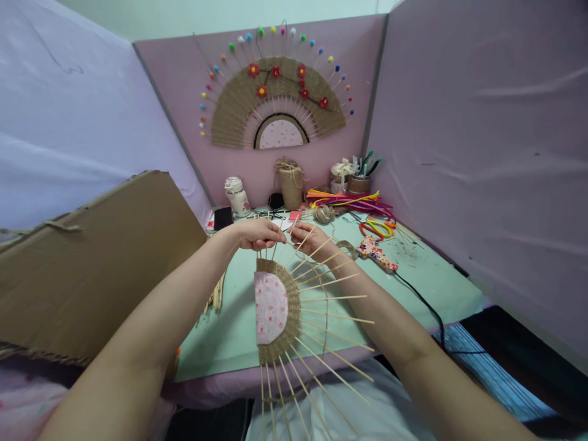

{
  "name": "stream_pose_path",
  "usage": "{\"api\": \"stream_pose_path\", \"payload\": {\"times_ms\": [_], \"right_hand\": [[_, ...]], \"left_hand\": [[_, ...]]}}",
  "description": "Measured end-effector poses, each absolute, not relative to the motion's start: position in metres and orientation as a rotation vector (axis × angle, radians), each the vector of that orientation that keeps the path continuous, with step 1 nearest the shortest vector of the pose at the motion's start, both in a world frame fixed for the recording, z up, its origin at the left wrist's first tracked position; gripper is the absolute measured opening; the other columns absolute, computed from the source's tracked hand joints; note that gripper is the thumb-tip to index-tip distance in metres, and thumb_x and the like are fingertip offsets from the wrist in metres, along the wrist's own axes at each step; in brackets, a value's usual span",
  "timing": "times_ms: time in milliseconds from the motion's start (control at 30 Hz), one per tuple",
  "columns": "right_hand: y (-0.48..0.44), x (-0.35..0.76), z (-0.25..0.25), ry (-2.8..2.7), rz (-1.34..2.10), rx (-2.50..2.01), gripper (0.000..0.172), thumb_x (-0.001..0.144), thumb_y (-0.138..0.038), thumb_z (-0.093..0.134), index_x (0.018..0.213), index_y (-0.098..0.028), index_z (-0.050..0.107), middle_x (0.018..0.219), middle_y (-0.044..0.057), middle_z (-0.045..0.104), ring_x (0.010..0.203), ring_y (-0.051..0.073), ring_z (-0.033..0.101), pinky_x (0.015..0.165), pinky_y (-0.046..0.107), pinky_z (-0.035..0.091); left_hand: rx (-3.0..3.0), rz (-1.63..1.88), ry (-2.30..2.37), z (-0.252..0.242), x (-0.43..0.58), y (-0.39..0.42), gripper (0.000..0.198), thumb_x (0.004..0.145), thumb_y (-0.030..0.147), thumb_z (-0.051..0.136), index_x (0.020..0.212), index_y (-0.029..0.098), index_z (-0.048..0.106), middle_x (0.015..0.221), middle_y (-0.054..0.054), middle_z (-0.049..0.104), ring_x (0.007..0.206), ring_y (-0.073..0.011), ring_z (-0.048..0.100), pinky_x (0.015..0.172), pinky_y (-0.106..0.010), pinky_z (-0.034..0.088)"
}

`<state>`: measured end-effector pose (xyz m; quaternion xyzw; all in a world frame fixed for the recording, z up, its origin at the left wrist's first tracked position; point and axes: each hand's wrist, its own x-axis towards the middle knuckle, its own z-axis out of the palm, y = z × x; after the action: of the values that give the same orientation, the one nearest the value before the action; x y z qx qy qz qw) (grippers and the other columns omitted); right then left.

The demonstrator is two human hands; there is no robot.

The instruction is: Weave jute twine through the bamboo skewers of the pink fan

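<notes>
A smooth, mint-green tabletop spreads below ridged brown corrugated cardboard. On the wall, a broad fan of coarse weave bears red flowers and bright pom-poms. The smaller fan lies across the table's near edge below the 2 hands — a half-round of pink-spotted pale cloth, a ribbed twine band, slim bare sticks radiating outward. The left hand curls into a pinch at its upper sticks; the right hand bends its fingertips together just beside — I cannot tell what either grips.
</notes>
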<state>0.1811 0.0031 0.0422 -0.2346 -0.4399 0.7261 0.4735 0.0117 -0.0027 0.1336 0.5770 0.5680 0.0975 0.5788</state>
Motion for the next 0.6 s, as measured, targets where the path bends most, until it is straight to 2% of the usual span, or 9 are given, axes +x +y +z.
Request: {"api": "stream_pose_path", "payload": {"times_ms": [267, 400, 533, 600], "right_hand": [[0.005, 0.182, 0.038, -1.043, 1.786, -0.571, 0.031, 0.054, -0.035, 0.082, 0.072, -0.018, 0.064, 0.061, -0.004, 0.052, 0.060, 0.008, 0.046, 0.056, 0.022, 0.037], [0.004, 0.182, 0.038, -1.066, 1.781, -0.561, 0.031, 0.055, -0.037, 0.081, 0.072, -0.018, 0.064, 0.062, -0.003, 0.052, 0.059, 0.008, 0.045, 0.055, 0.021, 0.036], [0.006, 0.183, 0.035, -1.065, 1.787, -0.534, 0.030, 0.056, -0.036, 0.081, 0.073, -0.017, 0.064, 0.062, -0.004, 0.051, 0.058, 0.007, 0.044, 0.054, 0.020, 0.035], [0.006, 0.182, 0.034, -1.069, 1.786, -0.536, 0.030, 0.056, -0.036, 0.081, 0.073, -0.017, 0.064, 0.062, -0.004, 0.052, 0.058, 0.006, 0.044, 0.054, 0.020, 0.034]], "left_hand": [[1.362, 0.245, 1.328, 0.128, 0.014, -0.002, 0.013, 0.067, 0.027, 0.075, 0.065, 0.017, 0.066, 0.043, 0.001, 0.048, 0.027, -0.0022, 0.027, 0.030, -0.016, 0.010], [1.400, 0.338, 1.292, 0.135, 0.007, -0.009, 0.020, 0.070, 0.031, 0.073, 0.084, 0.018, 0.071, 0.043, 0.000, 0.051, 0.028, -0.0030, 0.026, 0.031, -0.018, 0.009], [1.460, 0.768, 1.330, 0.127, -0.012, -0.024, 0.040, 0.071, 0.036, 0.071, 0.106, 0.017, 0.066, 0.047, 0.002, 0.052, 0.032, -0.0042, 0.032, 0.034, -0.018, 0.015], [1.361, 1.130, 1.390, 0.109, -0.023, -0.032, 0.041, 0.070, 0.038, 0.072, 0.105, 0.017, 0.064, 0.055, 0.001, 0.057, 0.039, -0.0058, 0.044, 0.039, -0.018, 0.027]]}}
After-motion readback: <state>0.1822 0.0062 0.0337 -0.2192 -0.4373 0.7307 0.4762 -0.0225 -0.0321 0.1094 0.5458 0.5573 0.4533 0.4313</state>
